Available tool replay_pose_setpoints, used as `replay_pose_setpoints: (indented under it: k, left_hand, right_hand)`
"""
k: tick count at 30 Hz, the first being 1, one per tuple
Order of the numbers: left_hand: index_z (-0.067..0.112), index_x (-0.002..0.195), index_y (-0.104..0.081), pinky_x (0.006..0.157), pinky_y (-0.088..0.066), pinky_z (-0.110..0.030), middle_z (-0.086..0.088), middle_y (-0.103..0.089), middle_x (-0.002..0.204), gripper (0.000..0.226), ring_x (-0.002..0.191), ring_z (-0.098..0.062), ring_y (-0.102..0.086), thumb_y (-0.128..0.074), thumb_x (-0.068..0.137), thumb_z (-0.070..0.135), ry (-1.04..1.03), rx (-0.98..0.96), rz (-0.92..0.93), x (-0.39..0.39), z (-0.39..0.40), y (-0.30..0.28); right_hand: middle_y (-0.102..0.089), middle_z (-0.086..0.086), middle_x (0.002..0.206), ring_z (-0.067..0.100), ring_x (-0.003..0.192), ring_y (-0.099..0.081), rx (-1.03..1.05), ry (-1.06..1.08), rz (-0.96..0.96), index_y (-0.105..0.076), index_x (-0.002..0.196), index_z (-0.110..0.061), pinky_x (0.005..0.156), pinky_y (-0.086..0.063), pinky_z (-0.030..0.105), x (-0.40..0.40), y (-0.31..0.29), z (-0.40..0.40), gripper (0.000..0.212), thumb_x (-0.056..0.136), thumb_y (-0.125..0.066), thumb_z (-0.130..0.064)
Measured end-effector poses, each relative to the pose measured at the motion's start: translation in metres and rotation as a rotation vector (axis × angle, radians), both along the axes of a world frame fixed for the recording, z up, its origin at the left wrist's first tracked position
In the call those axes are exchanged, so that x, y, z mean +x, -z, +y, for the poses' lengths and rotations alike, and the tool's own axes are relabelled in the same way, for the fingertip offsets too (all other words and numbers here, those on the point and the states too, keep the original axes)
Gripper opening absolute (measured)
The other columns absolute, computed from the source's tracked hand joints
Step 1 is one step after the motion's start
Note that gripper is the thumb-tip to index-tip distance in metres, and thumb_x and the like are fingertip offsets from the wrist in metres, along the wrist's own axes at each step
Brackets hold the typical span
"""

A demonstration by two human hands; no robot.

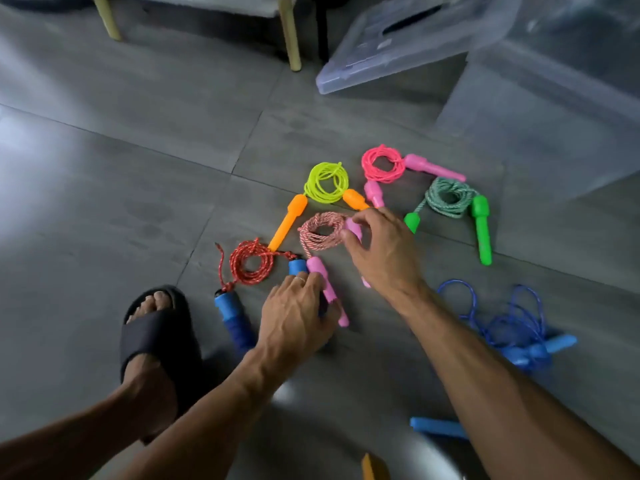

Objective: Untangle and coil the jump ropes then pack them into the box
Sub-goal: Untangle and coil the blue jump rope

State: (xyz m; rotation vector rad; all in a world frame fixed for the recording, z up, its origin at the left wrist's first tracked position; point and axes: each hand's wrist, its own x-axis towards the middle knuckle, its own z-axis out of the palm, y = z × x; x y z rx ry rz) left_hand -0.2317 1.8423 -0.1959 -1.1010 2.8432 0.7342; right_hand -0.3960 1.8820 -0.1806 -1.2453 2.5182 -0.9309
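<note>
Clear plastic box [554,109] at upper right of frame; I cannot make out anything inside it. Its lid [391,46] leans beside it; no writing is readable. Grey tiled floor [138,168]; chair legs [290,32] at top. Five coiled ropes lie at centre; a blue rope [512,327] lies tangled at lower right. My left hand [298,317] grips a handle of the pink-and-white rope [322,230]; my right hand [381,251] pinches its other pink handle. My sandalled foot [156,334] sits lower left.

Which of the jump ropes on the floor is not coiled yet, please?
The blue plastic jump rope at the right, lying in loose tangled loops; the others are wound into neat rings.
</note>
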Motion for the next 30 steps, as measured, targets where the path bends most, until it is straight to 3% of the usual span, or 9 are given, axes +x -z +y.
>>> replay_pose_setpoints:
  k: [2, 6, 9, 14, 16, 19, 23, 26, 30]
  left_hand:
    - [0.019, 0.091, -0.054, 0.07, -0.042, -0.032, 0.002, -0.06, 0.088, 0.026, 0.085, -0.02, -0.058, -0.054, 0.081, 0.044, 0.043, 0.018, 0.011, -0.025, 0.028, -0.004]
    - [0.021, 0.096, -0.058, 0.073, -0.046, -0.033, 0.002, -0.065, 0.094, 0.032, 0.09, -0.021, -0.061, -0.052, 0.08, 0.048, 0.184, 0.053, 0.039, -0.073, 0.086, 0.001]
    - [0.02, 0.092, -0.058, 0.068, -0.05, -0.035, 0.0, -0.065, 0.09, 0.033, 0.087, -0.025, -0.063, -0.051, 0.075, 0.047, 0.277, 0.086, 0.05, -0.108, 0.131, 0.008]
    - [0.023, 0.099, -0.056, 0.069, -0.046, -0.031, 0.005, -0.063, 0.099, 0.028, 0.098, -0.019, -0.059, -0.059, 0.08, 0.044, 0.421, 0.12, 0.019, -0.16, 0.199, 0.032]
    - [0.023, 0.104, -0.056, 0.075, -0.046, -0.032, 0.004, -0.059, 0.105, 0.032, 0.104, -0.019, -0.055, -0.06, 0.08, 0.043, 0.478, 0.11, 0.005, -0.175, 0.22, 0.045]
    - [0.021, 0.114, -0.058, 0.084, -0.046, -0.035, -0.001, -0.056, 0.112, 0.043, 0.105, -0.023, -0.053, -0.064, 0.077, 0.041, 0.576, 0.051, -0.016, -0.193, 0.239, 0.067]
    - [0.022, 0.124, -0.051, 0.088, -0.044, -0.034, -0.001, -0.049, 0.122, 0.048, 0.111, -0.022, -0.049, -0.062, 0.081, 0.039, 0.613, 0.035, -0.074, -0.204, 0.246, 0.087]
    - [0.024, 0.127, -0.048, 0.089, -0.044, -0.034, 0.001, -0.046, 0.125, 0.048, 0.115, -0.019, -0.046, -0.06, 0.083, 0.039, 0.597, 0.071, -0.118, -0.206, 0.243, 0.086]
    - [0.025, 0.129, -0.047, 0.086, -0.047, -0.038, 0.001, -0.047, 0.122, 0.047, 0.114, -0.021, -0.049, -0.059, 0.085, 0.039, 0.557, 0.141, -0.139, -0.204, 0.23, 0.068]
  right_hand:
    - [-0.063, 0.007, 0.089, 0.03, 0.088, -0.059, 0.03, 0.04, 0.044, -0.063, 0.09, -0.013, 0.077, -0.043, 0.037, -0.022, -0.008, 0.039, 0.021, 0.081, -0.061, -0.032]
    - [-0.065, 0.009, 0.093, 0.031, 0.091, -0.059, 0.095, 0.199, 0.098, -0.065, 0.096, -0.01, 0.08, -0.049, 0.039, -0.073, -0.015, 0.13, 0.024, 0.081, -0.067, -0.029]
    - [-0.065, 0.008, 0.095, 0.03, 0.093, -0.06, 0.155, 0.342, 0.077, -0.064, 0.097, -0.01, 0.079, -0.049, 0.039, -0.106, -0.005, 0.202, 0.023, 0.082, -0.068, -0.027]
    - [-0.065, 0.011, 0.098, 0.034, 0.096, -0.059, 0.273, 0.475, 0.019, -0.065, 0.099, -0.009, 0.079, -0.05, 0.04, -0.135, 0.028, 0.298, 0.02, 0.082, -0.066, -0.019]
    - [-0.066, 0.011, 0.101, 0.034, 0.098, -0.059, 0.312, 0.486, -0.005, -0.066, 0.102, -0.01, 0.081, -0.05, 0.04, -0.141, 0.045, 0.322, 0.022, 0.08, -0.062, -0.011]
    - [-0.066, 0.007, 0.112, 0.033, 0.106, -0.056, 0.409, 0.432, -0.055, -0.065, 0.114, -0.014, 0.087, -0.05, 0.042, -0.151, 0.074, 0.344, 0.043, 0.073, -0.058, -0.001]
    - [-0.052, -0.003, 0.136, 0.025, 0.125, -0.045, 0.566, 0.277, -0.104, -0.057, 0.129, -0.024, 0.099, -0.041, 0.039, -0.165, 0.109, 0.357, 0.053, 0.078, -0.059, -0.008]
    - [-0.051, 0.001, 0.12, 0.025, 0.113, -0.051, 0.629, 0.247, -0.089, -0.061, 0.119, -0.028, 0.091, -0.04, 0.034, -0.172, 0.106, 0.355, 0.037, 0.083, -0.064, -0.021]
    - [-0.056, -0.005, 0.083, 0.019, 0.081, -0.059, 0.452, 0.233, -0.335, -0.07, 0.099, -0.019, 0.067, -0.039, 0.02, -0.18, 0.053, 0.354, 0.025, 0.075, -0.077, -0.021]
